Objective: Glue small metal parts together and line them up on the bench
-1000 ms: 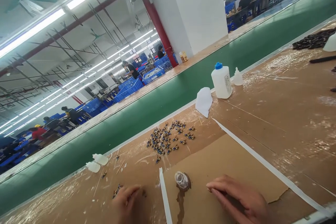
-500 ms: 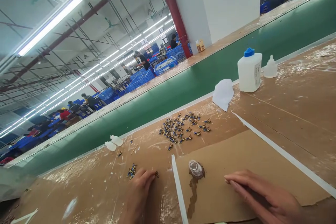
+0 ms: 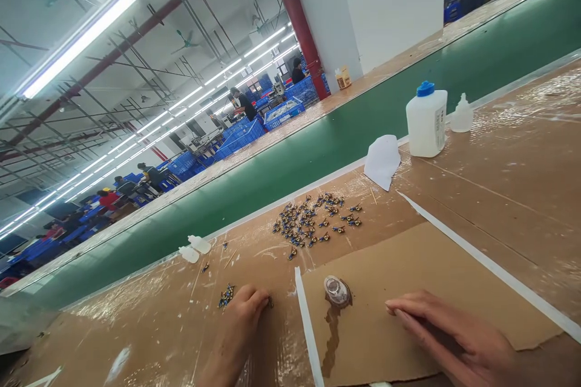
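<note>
My left hand (image 3: 245, 314) is closed in a pinch low over the table, with a small dark piece (image 3: 271, 302) at its fingertips. Just left of it lies a little cluster of blue, yellow and dark parts (image 3: 226, 295). Over the cardboard sheet (image 3: 399, 278), my right hand (image 3: 447, 326) has thumb and forefinger pressed together; whatever is between them is too small to make out. Between the hands, a small round clear-topped cup (image 3: 337, 291) with brown residue sits on the cardboard, a dark wet streak (image 3: 331, 341) running from it.
A larger spread of blue and yellow parts (image 3: 313, 219) lies beyond the cardboard. Further right are white paper (image 3: 382, 162), a blue-capped jug (image 3: 426, 121) and a dropper bottle (image 3: 462, 115). Two small bottles (image 3: 194, 248) lie at left. A green conveyor belt (image 3: 290, 160) runs behind.
The camera view has shifted slightly. Both hands keep nearly the same places and the same pinched shape; the dark piece at the left fingertips shows less.
</note>
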`<action>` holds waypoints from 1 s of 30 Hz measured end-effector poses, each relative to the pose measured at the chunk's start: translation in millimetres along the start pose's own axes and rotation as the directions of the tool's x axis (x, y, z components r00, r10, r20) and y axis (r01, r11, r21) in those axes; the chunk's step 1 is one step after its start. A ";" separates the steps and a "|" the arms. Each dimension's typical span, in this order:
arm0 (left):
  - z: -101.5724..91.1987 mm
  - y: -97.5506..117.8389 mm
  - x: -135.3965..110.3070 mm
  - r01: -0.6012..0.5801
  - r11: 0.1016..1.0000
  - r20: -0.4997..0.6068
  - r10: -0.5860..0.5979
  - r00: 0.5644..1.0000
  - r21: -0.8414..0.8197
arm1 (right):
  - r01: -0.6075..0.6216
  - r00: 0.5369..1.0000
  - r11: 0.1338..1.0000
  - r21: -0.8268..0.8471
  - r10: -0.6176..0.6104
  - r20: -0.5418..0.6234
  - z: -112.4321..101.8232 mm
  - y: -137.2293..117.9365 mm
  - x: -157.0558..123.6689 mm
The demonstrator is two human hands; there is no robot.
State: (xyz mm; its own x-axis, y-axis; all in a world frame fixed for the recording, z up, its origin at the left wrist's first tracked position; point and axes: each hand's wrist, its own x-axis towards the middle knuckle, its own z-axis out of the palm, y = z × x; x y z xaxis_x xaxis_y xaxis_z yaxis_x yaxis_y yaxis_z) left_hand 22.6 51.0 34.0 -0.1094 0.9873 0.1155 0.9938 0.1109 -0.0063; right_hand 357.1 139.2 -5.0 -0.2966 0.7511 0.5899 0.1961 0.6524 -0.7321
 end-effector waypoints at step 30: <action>32.5 -7.8 -98.2 -0.175 0.974 -0.291 0.212 0.933 0.146 | -0.052 0.998 0.997 0.059 0.049 0.046 -2.6 -8.1 3.4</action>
State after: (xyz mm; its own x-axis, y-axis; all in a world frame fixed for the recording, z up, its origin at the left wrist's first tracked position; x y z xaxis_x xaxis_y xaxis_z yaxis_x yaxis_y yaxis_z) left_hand 25.0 -43.1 -9.5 0.1137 0.9115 0.3952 0.9841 -0.0487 -0.1709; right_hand 356.9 136.8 3.8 -0.3288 0.7768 0.5371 0.1556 0.6055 -0.7805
